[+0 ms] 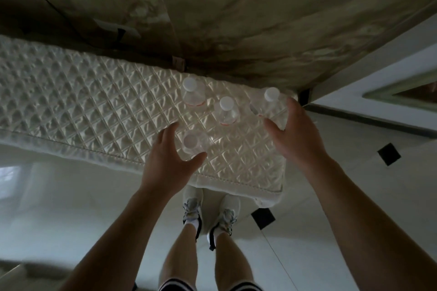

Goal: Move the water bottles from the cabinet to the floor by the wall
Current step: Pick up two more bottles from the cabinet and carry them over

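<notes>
4 clear water bottles stand upright on the quilted cabinet top. The left hand cups the nearest bottle, the right hand the far-right bottle; fingers spread, neither closed yet. Probably thin, smooth plastic, crushable; grip mid-body, below the shoulder.

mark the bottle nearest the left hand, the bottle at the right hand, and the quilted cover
Clear plastic bottle with white cap by left hand [191,141], head view, on its cap.
Clear plastic bottle with white cap at right hand [271,93], head view, on its cap.
White quilted cover [82,106], head view, bare padded top.
</notes>
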A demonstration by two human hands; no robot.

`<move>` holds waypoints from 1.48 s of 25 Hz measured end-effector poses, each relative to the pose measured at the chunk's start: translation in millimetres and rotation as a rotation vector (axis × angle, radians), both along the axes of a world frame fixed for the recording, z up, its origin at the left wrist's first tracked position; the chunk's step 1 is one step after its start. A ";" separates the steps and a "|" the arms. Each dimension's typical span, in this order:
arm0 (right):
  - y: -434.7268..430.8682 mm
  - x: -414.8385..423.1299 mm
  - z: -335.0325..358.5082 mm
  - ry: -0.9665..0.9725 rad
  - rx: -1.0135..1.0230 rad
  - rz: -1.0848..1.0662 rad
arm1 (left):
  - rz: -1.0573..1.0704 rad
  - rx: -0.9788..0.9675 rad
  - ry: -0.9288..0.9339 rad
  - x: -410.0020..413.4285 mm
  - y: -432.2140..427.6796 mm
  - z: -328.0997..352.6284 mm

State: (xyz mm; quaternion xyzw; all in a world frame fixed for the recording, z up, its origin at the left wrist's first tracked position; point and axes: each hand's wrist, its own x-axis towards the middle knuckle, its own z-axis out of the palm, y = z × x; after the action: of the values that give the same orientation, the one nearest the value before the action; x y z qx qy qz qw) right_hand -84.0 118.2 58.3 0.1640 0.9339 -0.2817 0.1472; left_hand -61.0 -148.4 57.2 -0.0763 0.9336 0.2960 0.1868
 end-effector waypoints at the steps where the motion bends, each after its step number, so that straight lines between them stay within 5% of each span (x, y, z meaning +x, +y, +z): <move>1: 0.8 -2.9 -12.1 0.020 -0.017 -0.017 | 0.029 0.006 0.005 2.6 2.5 -12.1; 11: 3.5 -24.7 -82.1 0.199 -0.121 -0.108 | 0.314 0.108 0.134 13.4 24.0 -79.5; 21: 0.9 -30.4 -89.7 0.259 -0.116 -0.152 | 0.356 0.114 0.163 10.3 24.5 -80.6; 37: -10.7 -11.5 86.0 0.358 -0.116 -0.095 | 0.120 0.129 0.270 -15.8 -5.3 84.1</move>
State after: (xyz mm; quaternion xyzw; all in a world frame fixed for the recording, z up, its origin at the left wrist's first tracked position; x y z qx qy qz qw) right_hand -95.6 107.5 144.2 0.1465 0.9185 -0.3663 -0.0257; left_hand -76.8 -153.7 141.4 -0.0792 0.9231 0.3735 0.0459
